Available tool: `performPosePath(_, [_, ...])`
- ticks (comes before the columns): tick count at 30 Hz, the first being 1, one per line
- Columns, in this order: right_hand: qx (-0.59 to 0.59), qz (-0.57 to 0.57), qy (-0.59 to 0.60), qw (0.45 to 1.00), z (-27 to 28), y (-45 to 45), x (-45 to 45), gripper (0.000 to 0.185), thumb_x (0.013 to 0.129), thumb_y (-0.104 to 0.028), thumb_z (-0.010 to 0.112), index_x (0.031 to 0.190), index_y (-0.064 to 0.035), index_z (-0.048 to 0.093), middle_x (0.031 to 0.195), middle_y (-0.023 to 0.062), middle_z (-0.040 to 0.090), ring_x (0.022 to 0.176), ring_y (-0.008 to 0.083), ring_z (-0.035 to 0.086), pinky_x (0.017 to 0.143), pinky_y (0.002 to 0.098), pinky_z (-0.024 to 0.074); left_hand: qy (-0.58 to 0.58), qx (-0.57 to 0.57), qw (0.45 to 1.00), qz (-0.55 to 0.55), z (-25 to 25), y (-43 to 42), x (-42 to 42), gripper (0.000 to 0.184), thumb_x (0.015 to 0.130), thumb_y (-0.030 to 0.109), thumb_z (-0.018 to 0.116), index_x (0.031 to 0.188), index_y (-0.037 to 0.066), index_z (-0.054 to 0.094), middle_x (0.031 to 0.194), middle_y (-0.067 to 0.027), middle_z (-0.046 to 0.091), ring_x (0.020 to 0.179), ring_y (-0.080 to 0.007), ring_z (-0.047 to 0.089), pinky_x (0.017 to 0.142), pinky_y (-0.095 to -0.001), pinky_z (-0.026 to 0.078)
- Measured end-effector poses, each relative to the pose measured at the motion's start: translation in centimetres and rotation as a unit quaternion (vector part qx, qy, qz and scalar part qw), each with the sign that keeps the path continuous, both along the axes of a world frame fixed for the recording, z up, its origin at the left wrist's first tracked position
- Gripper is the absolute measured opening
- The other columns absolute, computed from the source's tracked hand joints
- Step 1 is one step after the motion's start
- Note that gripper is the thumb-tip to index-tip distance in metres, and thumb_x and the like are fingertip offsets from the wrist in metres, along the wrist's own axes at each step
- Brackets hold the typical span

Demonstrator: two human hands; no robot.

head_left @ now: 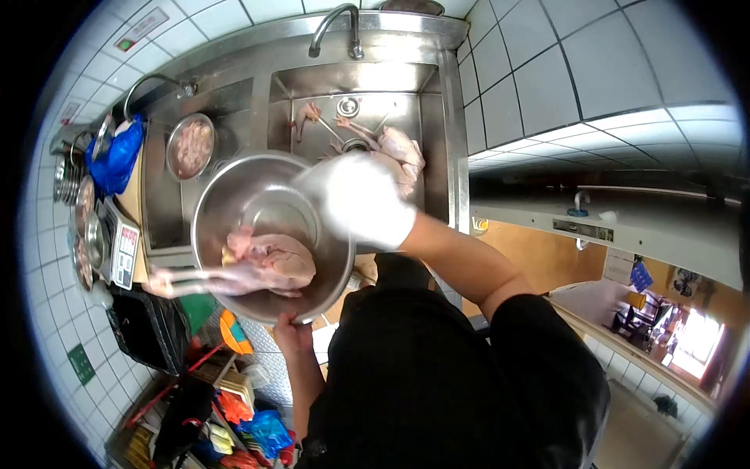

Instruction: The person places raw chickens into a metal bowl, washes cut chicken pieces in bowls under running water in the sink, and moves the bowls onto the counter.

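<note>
A large steel bowl (pixel 211 211) is tilted over the front edge of the sinks. Inside it lies a plucked bird (pixel 285 262), its legs and feet sticking out over the left rim. My left hand (pixel 291 332), bare, grips the bowl's near rim from below. Over the bowl's right side is my right hand (pixel 363 199) in a white glove, smeared by motion, so its fingers cannot be made out. Beyond it, another plucked bird (pixel 400 148) lies in the right sink (pixel 433 164), with a loose piece (pixel 303 119) near the sink's left wall.
In the left sink stands a smaller bowl of meat pieces (pixel 191 147). A faucet (pixel 353 35) rises behind the right sink. A scale (pixel 123 250), a blue bag (pixel 117 160) and a black crate (pixel 148 328) are at the left. A tiled wall (pixel 562 62) bounds the right.
</note>
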State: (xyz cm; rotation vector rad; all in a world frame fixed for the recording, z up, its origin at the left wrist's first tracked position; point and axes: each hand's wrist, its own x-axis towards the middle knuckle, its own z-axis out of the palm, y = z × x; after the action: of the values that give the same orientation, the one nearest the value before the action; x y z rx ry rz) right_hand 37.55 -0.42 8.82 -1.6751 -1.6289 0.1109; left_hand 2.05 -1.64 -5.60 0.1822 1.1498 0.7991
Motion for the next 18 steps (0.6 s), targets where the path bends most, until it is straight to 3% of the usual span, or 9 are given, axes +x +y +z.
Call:
performPosePath(1, [0.05, -0.146, 0.023, 0.988, -4.6, -1.2, 3.4, 0.025, 0.077, -0.005, 0.059, 0.099, -0.0101, 0.071, 0.094, 0.011, 0.071, 0.094, 0.0289, 0.067, 0.08, 0.0408, 0.0521, 0.006, -0.011, 1.0, -0.005, 0.1, 0.0, 0.5, 0.048, 0.077, -0.006, 0.049, 0.125, -0.008, 0.051, 0.12, -0.0184, 0.058, 0.114, -0.0362, 0.059, 0.101, -0.058, 0.048])
performPosePath(3, [-0.109, -0.254, 0.033, 0.96, -15.1, -2.7, 9.4, 0.025, 0.08, -0.005, 0.058, 0.101, -0.009, 0.072, 0.096, 0.0146, 0.071, 0.098, 0.0362, 0.065, 0.093, 0.0437, 0.0488, 0.042, -0.026, 0.999, -0.011, 0.2, -0.3, -0.6, 0.048, 0.076, -0.006, 0.048, 0.124, -0.008, 0.052, 0.118, -0.0174, 0.059, 0.113, -0.0356, 0.059, 0.102, -0.0561, 0.048])
performPosePath(4, [-0.232, -0.256, 0.068, 0.936, -16.6, -3.3, 10.2, 0.026, 0.084, -0.008, 0.057, 0.105, -0.0086, 0.072, 0.099, 0.0183, 0.07, 0.099, 0.0365, 0.065, 0.096, 0.042, 0.0474, 0.063, -0.032, 0.997, -0.014, -0.2, -0.4, -1.4, 0.047, 0.076, -0.006, 0.048, 0.122, -0.008, 0.053, 0.117, -0.0172, 0.059, 0.113, -0.0352, 0.059, 0.102, -0.0553, 0.048])
performPosePath(6, [-0.259, -0.248, 0.099, 0.928, -23.5, -3.2, 11.3, 0.029, 0.088, -0.029, 0.062, 0.098, -0.0041, 0.072, 0.104, 0.0218, 0.07, 0.101, 0.0352, 0.066, 0.091, 0.0472, 0.0493, 0.098, -0.047, 0.994, -0.014, 0.0, -0.5, -1.8, 0.045, 0.075, -0.006, 0.049, 0.12, -0.008, 0.054, 0.116, -0.0168, 0.06, 0.112, -0.0343, 0.06, 0.102, -0.0539, 0.049])
performPosePath(9, [-0.477, -0.114, 0.047, 0.87, -31.2, 2.4, 12.8, 0.046, 0.09, -0.034, 0.063, 0.125, -0.0032, 0.061, 0.119, 0.0245, 0.064, 0.107, 0.0367, 0.064, 0.094, 0.0484, 0.0486, 0.14, -0.052, 0.989, -0.01, 1.4, -0.4, -0.5, 0.041, 0.073, -0.005, 0.05, 0.114, -0.008, 0.056, 0.112, -0.016, 0.061, 0.11, -0.0324, 0.061, 0.101, -0.0513, 0.049])
performPosePath(11, [-0.462, -0.171, 0.083, 0.866, -33.6, 5.9, 11.8, 0.057, 0.091, -0.035, 0.062, 0.137, -0.0033, 0.052, 0.131, 0.0271, 0.057, 0.114, 0.0387, 0.061, 0.097, 0.0493, 0.0468, 0.131, -0.03, 0.991, -0.012, 2.2, -0.4, 0.1, 0.05, 0.071, -0.004, 0.052, 0.12, -0.008, 0.055, 0.115, -0.0163, 0.061, 0.111, -0.0329, 0.061, 0.102, -0.0514, 0.048])
performPosePath(14, [-0.464, -0.242, -0.164, 0.836, -37.6, 10.1, 10.4, 0.077, 0.087, -0.036, 0.066, 0.15, -0.0038, 0.036, 0.131, 0.0293, 0.052, 0.116, 0.0358, 0.055, 0.095, 0.0447, 0.0457, 0.166, -0.04, 0.985, 0.007, 2.8, 0.0, 1.0, 0.064, 0.068, -0.005, 0.05, 0.132, -0.005, 0.049, 0.122, -0.0168, 0.059, 0.116, -0.035, 0.058, 0.105, -0.0516, 0.046])
performPosePath(15, [-0.518, -0.275, -0.157, 0.795, -41.3, 11.4, 10.4, 0.069, 0.09, -0.031, 0.063, 0.149, -0.0065, 0.039, 0.141, 0.0288, 0.044, 0.125, 0.0412, 0.045, 0.096, 0.0505, 0.0424, 0.158, -0.037, 0.987, 0.014, 2.2, -0.3, 0.2, 0.065, 0.068, -0.006, 0.049, 0.133, -0.004, 0.049, 0.123, -0.0167, 0.058, 0.117, -0.035, 0.058, 0.105, -0.0503, 0.047])
performPosePath(18, [-0.542, -0.3, -0.214, 0.755, -44.0, 11.6, 10.5, 0.058, 0.098, -0.02, 0.048, 0.154, -0.0133, 0.035, 0.134, 0.0279, 0.048, 0.11, 0.0432, 0.056, 0.087, 0.052, 0.0458, 0.162, -0.037, 0.986, 0.025, 3.1, -0.1, 1.5, 0.065, 0.068, -0.006, 0.048, 0.133, -0.003, 0.049, 0.121, -0.0166, 0.059, 0.116, -0.0347, 0.058, 0.104, -0.048, 0.047])
